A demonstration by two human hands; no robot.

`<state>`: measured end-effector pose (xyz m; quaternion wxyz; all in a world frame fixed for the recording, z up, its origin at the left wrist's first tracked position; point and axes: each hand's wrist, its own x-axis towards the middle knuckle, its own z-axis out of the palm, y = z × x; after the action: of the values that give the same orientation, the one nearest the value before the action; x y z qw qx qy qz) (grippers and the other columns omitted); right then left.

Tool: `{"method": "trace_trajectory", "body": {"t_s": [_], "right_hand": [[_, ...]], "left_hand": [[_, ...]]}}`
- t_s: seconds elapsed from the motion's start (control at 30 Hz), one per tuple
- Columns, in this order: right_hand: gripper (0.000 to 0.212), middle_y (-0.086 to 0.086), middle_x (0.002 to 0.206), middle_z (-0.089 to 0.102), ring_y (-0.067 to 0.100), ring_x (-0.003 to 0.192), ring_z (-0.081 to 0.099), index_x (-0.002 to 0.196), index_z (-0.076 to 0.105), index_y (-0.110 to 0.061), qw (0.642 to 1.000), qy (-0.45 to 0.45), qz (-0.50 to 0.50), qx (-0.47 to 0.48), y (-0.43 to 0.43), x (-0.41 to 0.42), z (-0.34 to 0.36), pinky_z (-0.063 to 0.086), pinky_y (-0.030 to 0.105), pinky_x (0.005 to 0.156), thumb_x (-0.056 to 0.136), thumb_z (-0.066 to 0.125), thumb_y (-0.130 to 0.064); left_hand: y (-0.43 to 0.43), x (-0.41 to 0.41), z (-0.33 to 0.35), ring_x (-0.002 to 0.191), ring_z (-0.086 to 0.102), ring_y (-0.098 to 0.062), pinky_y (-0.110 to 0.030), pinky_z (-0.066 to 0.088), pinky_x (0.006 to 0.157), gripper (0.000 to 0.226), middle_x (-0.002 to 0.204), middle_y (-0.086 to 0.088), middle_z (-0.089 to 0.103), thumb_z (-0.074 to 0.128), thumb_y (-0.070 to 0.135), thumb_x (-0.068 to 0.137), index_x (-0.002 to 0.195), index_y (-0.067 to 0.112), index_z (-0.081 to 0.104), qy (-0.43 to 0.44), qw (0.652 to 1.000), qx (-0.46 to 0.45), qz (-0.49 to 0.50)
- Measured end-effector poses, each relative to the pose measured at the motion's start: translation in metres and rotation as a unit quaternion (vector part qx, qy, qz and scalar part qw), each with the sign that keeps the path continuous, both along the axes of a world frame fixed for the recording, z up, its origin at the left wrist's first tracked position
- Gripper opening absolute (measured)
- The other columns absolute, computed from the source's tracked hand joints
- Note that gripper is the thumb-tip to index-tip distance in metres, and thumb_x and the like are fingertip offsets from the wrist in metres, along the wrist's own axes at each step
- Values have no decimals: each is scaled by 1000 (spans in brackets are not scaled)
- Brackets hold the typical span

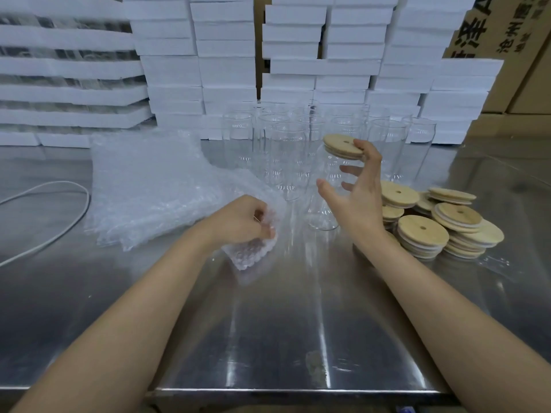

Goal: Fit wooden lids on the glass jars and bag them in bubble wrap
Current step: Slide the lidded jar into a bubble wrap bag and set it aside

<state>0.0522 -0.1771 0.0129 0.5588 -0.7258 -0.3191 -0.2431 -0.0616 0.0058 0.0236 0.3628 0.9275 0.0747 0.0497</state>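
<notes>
A clear glass jar point(325, 189) with a round wooden lid point(343, 146) on top stands tilted on the steel table point(298, 323). My right hand point(354, 192) is spread around the jar's right side, fingers apart, its index finger touching the lid's edge. My left hand point(244, 222) pinches the edge of a bubble wrap bag point(253, 251) just left of the jar. Several bare jars point(286, 150) stand behind. A pile of wooden lids point(438, 225) lies to the right.
A stack of bubble wrap bags point(149, 186) lies at the left. A white cable point(53, 222) curls at the far left. White foam trays point(226, 64) are stacked along the back, cardboard boxes point(512, 55) at the right.
</notes>
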Motion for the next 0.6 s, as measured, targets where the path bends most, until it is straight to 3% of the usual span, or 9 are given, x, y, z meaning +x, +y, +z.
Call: {"method": "trace_trajectory", "body": {"t_s": [0.13,0.2,0.23,0.3,0.37,0.4,0.43,0.5,0.6], "right_hand": [[77,-15,134,33,7,109,54,135,25,-44,1000,-2,0,-7,3,-1,0,52,43,90,75,73,-39],[78,-17,133,32,7,109,54,137,25,-41,1000,-1,-3,-11,3,0,0,52,46,90,76,74,-36],[79,-17,132,32,7,109,54,139,26,-39,1000,-2,-3,-11,3,0,0,52,46,90,77,74,-35],[80,-17,132,31,8,110,54,140,26,-37,1000,-3,0,-12,2,0,-1,52,46,90,77,73,-36],[79,-19,132,31,6,110,54,139,25,-40,1000,3,4,-8,3,0,-1,52,44,90,75,71,-40],[77,-20,133,31,5,109,53,138,25,-44,1000,4,8,-3,4,-1,0,52,42,90,75,69,-43],[76,-19,134,32,3,108,53,137,25,-46,1000,0,12,2,5,-1,0,53,41,90,74,67,-45],[70,-11,135,34,-2,103,54,135,25,-48,1000,-12,24,-3,3,2,-1,54,39,87,77,65,-46],[67,1,128,41,-14,89,57,133,32,-44,999,19,40,-6,-1,5,-5,55,22,80,76,65,-59]], "left_hand": [[-4,-5,7,60,37,-14,-24,30,58,34,60,-2,41,78,13,80,62,0,52,-58,997,-47,16],[-10,-14,19,53,39,-8,-16,31,50,35,56,3,42,79,24,76,60,8,53,-64,985,-159,-15],[-12,-19,25,51,47,-6,-13,37,50,31,56,4,50,79,29,73,63,10,58,-50,964,-256,-57],[-10,-32,34,64,67,-8,-18,54,61,28,71,3,70,89,35,58,70,14,73,-8,854,-495,-157],[-2,-39,38,77,72,-14,-28,58,69,37,84,-2,75,94,29,46,76,15,78,-38,773,-598,-209],[1,-39,39,77,72,-14,-28,58,69,35,85,-2,75,93,24,48,78,15,78,-73,768,-600,-213],[5,-35,39,77,72,-12,-26,58,70,28,85,-1,75,88,18,57,83,14,78,-103,782,-580,-203],[7,-26,38,79,70,-10,-23,56,77,17,86,2,74,72,6,77,92,12,74,-138,857,-484,-110],[7,-9,24,98,60,-15,-25,44,91,26,106,2,67,64,-3,86,108,11,66,-217,956,-166,106]]}}
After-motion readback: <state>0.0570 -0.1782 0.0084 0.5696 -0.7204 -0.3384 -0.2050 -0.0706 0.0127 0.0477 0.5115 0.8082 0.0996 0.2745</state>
